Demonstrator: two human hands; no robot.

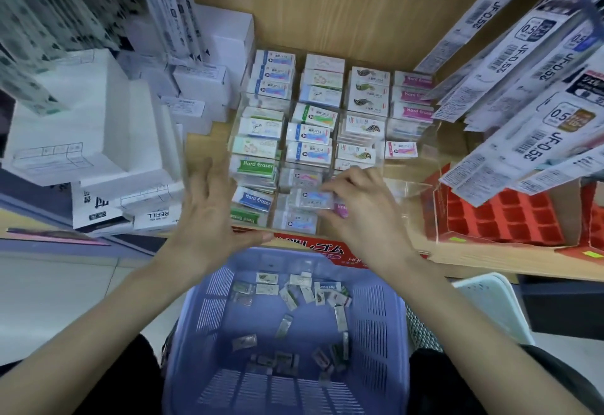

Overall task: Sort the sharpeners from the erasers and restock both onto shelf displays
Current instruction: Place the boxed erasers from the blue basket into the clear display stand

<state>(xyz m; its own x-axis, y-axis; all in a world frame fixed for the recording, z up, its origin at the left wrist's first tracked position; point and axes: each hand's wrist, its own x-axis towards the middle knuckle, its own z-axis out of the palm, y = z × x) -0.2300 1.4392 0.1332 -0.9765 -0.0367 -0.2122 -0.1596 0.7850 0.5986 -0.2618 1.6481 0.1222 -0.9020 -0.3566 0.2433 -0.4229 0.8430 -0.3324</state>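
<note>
Observed: right hand (362, 212) pinches a wrapped eraser (310, 199) by its right end, fingers curled, over the front rows of the clear display (405, 186) on the shelf (457, 261). The left hand (209, 218) is flat with fingers straight and spread, holding nothing, just beside the display's front-left corner (contact: cannot tell, blurred). Display compartments hold stacked erasers, labels up. The basket (376, 316), below the shelf edge between the forearms, holds scattered small packets (294, 293). A red box (503, 218) sits right of the display.
</note>
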